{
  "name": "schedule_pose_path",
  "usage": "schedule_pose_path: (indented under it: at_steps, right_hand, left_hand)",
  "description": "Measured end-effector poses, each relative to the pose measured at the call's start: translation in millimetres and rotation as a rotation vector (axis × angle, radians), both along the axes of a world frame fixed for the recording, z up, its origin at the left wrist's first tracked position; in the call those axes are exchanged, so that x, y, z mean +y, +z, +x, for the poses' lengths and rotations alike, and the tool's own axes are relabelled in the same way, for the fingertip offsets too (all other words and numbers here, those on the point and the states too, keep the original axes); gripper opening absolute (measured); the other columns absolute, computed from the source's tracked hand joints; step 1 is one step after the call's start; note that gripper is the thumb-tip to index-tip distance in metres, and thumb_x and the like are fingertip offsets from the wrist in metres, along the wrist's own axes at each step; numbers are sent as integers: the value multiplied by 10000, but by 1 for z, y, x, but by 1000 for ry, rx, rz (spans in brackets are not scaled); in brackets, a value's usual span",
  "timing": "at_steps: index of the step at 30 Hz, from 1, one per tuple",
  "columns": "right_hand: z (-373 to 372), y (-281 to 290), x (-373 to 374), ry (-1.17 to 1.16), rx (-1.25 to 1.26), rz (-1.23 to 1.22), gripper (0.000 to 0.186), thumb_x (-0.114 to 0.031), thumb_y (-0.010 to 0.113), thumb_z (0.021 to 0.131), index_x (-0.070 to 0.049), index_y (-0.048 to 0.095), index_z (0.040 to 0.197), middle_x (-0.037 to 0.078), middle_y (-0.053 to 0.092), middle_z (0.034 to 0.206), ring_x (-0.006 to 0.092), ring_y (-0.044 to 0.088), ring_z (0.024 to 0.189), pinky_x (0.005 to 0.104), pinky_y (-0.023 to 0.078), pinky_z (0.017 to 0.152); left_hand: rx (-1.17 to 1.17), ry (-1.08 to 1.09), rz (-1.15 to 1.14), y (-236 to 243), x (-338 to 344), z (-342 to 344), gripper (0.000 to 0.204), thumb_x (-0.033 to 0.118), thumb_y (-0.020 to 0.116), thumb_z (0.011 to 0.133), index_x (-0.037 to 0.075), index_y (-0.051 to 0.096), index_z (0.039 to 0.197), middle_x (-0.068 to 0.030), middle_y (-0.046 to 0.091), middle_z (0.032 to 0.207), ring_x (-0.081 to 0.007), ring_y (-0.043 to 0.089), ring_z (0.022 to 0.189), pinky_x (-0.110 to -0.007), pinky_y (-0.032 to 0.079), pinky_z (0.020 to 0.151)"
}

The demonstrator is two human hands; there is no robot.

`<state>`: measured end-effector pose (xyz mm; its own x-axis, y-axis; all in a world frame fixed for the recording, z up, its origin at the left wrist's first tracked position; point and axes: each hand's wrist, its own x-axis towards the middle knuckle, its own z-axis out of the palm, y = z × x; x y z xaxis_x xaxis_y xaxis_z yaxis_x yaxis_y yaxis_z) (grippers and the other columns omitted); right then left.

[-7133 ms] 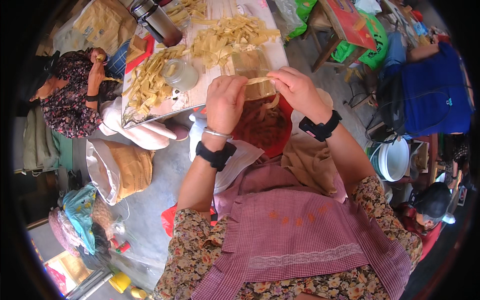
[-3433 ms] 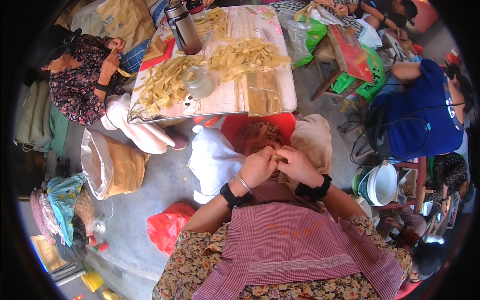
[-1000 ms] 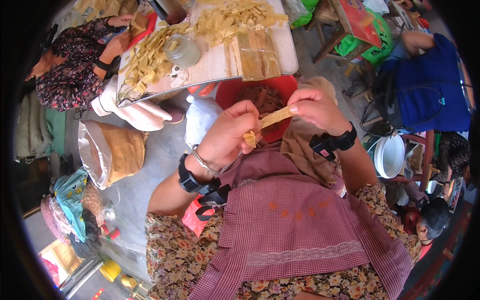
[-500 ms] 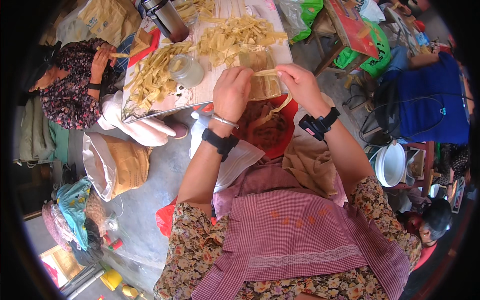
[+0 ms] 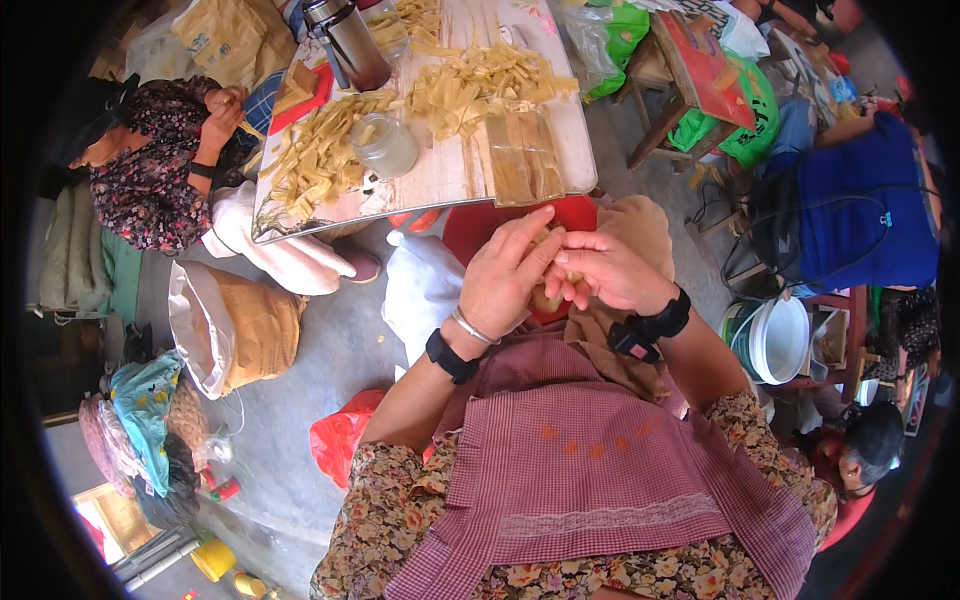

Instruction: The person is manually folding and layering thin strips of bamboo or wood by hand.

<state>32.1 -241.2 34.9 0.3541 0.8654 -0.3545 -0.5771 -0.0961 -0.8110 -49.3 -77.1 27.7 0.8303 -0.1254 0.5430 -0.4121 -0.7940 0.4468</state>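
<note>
Both hands meet just beyond the table's near edge, over a red basin (image 5: pixel 462 224). My left hand (image 5: pixel 505 272) and my right hand (image 5: pixel 615 270) work closely together on a pale yellow strip (image 5: pixel 543 236), which shows only in bits between the fingers. Fingers of my left hand press around it; those of my right hand are curled and pinching against them. Beyond them, a small flat brown board (image 5: pixel 525 157) lies at the table edge. Piles of similar flat strips (image 5: pixel 478 85) cover part of the table (image 5: pixel 455 168), beside a glass jar (image 5: pixel 383 146) of cloudy liquid.
A steel thermos (image 5: pixel 347 45) stands at the back. On the left, another person (image 5: pixel 150 180) sits at the table, hands raised. A brown paper sack (image 5: pixel 250 330) and a red plastic bag (image 5: pixel 345 432) are on the floor. White bucket (image 5: pixel 780 340) and red-topped stool (image 5: pixel 705 70) stand on the right.
Both hands have come down from the board toward my body and closed together. The strip stretched over the board is now bunched between my fingers, and the board is uncovered.
</note>
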Motion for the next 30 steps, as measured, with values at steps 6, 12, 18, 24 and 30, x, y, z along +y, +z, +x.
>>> schedule_pose_path:
  at_steps: [6, 12, 18, 24, 30]
  right_hand:
    - [-6, -4, -23, 93, -185, -173, 172, -158, 482, 883, -8, 547, 935, 82, 589, 753, 74, 530, 617, 155, 369, 431]
    - [-5, 4, -31, -279, 380, 236, 234, -166, 483, 890, -19, 527, 1066, 42, 580, 897, 87, 538, 727, 154, 355, 465]
    - [8, -10, -10, -336, 355, 463, 337, -127, 472, 878, -27, 455, 1199, 91, 555, 1131, 82, 497, 836, 185, 399, 606]
    - [-18, -38, 7, -171, -892, -74, 293, -29, 513, 813, -26, 524, 1107, 64, 568, 1103, 90, 557, 795, 209, 422, 637]
    - [-22, -15, 0, -147, -164, 95, 281, -42, 486, 837, -14, 501, 1116, 89, 602, 964, 98, 533, 687, 207, 442, 587]
  left_hand:
    - [-49, 68, 85, -10, 27, -11, 326, 11, 555, 674, 55, 586, 996, -91, 552, 992, -270, 530, 929, -341, 466, 773]
    - [-73, 212, -52, -16, 15, -20, 333, -49, 580, 658, 60, 595, 972, -73, 577, 880, -266, 560, 784, -338, 481, 653]
    - [547, 151, -789, -18, -19, -30, 129, 144, 517, 875, 41, 586, 909, -29, 545, 646, -118, 528, 551, -235, 424, 496]
    - [907, -80, -1445, -10, -7, -25, 153, 162, 489, 899, 34, 560, 855, 2, 521, 620, -55, 456, 510, -186, 395, 472]
    - [648, 73, -1320, -23, 2, -24, 142, 130, 475, 884, 41, 537, 975, -2, 560, 774, -76, 509, 632, -201, 428, 560]
